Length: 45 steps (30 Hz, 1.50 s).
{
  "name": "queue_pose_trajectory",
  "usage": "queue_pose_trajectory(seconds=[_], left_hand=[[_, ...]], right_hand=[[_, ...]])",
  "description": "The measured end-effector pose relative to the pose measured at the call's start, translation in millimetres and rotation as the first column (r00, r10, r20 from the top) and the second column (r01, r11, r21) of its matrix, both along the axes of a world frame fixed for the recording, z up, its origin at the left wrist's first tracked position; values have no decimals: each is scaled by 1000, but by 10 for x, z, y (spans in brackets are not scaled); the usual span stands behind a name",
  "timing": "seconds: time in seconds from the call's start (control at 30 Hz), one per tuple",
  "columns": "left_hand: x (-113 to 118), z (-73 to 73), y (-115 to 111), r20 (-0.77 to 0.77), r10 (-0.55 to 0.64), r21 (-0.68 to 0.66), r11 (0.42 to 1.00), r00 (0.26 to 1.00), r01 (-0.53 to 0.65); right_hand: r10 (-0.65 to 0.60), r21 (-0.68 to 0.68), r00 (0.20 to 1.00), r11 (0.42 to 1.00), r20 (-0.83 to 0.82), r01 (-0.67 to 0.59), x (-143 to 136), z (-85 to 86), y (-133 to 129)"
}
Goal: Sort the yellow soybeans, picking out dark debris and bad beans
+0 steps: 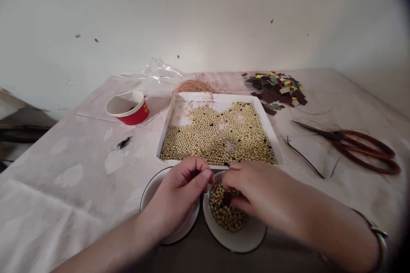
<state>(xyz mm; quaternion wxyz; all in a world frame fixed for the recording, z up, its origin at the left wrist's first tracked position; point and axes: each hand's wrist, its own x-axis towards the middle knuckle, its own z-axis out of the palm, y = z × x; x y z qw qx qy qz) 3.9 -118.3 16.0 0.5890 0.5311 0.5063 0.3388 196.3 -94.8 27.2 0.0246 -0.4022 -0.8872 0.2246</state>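
My left hand (pixel 188 185) is closed in a pinch above the gap between two bowls; whatever is between its thumb and finger is too small to make out. Over the right bowl (pixel 246 239), my right hand (pixel 248 187) has its thumb and fingers around a small dark red piece (pixel 227 198). Yellowish round beads (pixel 229 217) fill part of that bowl. The left bowl (pixel 184 228) sits partly under my left hand, and its visible inside is pale. Just beyond both hands is a white tray (pixel 278 147) holding many similar beads with a few dark ones among them.
A red and white paper cup (pixel 133 115) stands at the left, with a small dark piece (pixel 123 142) nearer. Behind the tray lie reddish strands (pixel 194 87) and clear plastic (pixel 160 70). At the right are a pile of coloured scraps (pixel 277 87), scissors (pixel 361 147) and a thin dark strip (pixel 306 159).
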Motion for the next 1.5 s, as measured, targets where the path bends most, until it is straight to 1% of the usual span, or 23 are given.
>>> queue_pose_trajectory(seconds=[0.1, 0.33, 0.53, 0.63, 0.73, 0.9, 0.97, 1.07, 1.2, 1.3, 1.4, 1.5], left_hand=[[-12, 2, -3, -4, -6, 13, 1000, 1000, 6], [-11, 14, -1, -24, -4, 25, 1000, 1000, 5], [-12, 5, -4, -26, 1, 14, 1000, 1000, 0], [-21, -10, -5, -27, -14, 17, 1000, 1000, 14], [-24, -18, -5, -26, -19, 18, 1000, 999, 19], [-20, -5, 1, -17, -12, 30, 999, 1000, 13], [-19, 2, 4, -23, -6, 25, 1000, 1000, 7], [-19, -2, 3, -35, 1, 23, 1000, 999, 0], [-11, -31, -9, -44, -6, 46, 999, 999, 8], [2, -46, -19, -47, -22, 79, 997, 999, 25], [13, -33, -30, -109, -63, 125, 989, 992, 77], [12, -14, -43, -220, -99, 167, 976, 971, 138]], right_hand=[[-3, 46, 1000, 999, 28, 1, -56, -36, -46], [21, 111, 997, 993, 72, -28, -159, -22, -75], [-8, 105, 996, 994, 93, -1, -187, -14, -86], [-18, 74, 994, 997, 112, 10, -223, 0, -100], [-3, 69, 992, 998, 125, -6, -254, -41, -107], [26, 149, 996, 988, 88, -39, -249, -131, -107], [30, 150, 996, 988, 89, -43, -244, -111, -106], [13, 117, 997, 993, 78, -22, -241, -36, -104], [-19, 87, 1000, 996, 16, 17, -229, 62, -95], [-34, 61, 999, 998, -20, 36, -204, 101, -87], [-49, 34, 994, 998, -94, 52, -169, 120, -82], [-60, 14, 987, 998, -147, 63, -147, 147, -72]])
